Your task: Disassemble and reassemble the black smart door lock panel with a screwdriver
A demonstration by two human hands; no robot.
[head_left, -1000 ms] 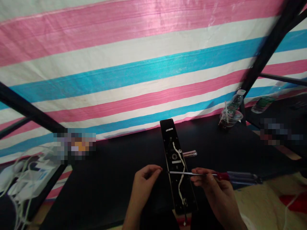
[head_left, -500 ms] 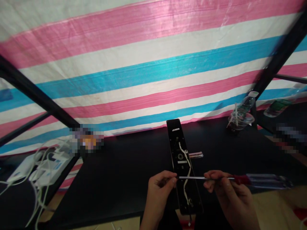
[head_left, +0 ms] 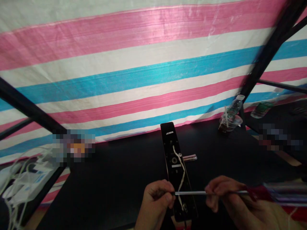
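A screwdriver (head_left: 190, 193) with a long metal shaft and a red and clear handle lies level between my hands. My left hand (head_left: 158, 201) pinches the dark tip end of the shaft. The fingers of my right hand (head_left: 227, 195) are closed round the shaft near the handle. Beneath the shaft lies a long black panel (head_left: 168, 138) with a white cable (head_left: 183, 172), round fittings and small pale labels. A handle-like bar (head_left: 190, 157) sticks out from the panel's right side.
The panel is on a black table (head_left: 107, 179). A plastic bottle (head_left: 237, 103) and a clear bowl (head_left: 230, 123) stand at the back right. White cables and boxes (head_left: 26, 185) are at the left. Black frame bars flank a striped sheet (head_left: 144, 76).
The view has shifted, so the table things appear further left. Both hands and the screwdriver sit lower in the picture. My right hand and the handle have moved right, and both hands still grip the screwdriver.
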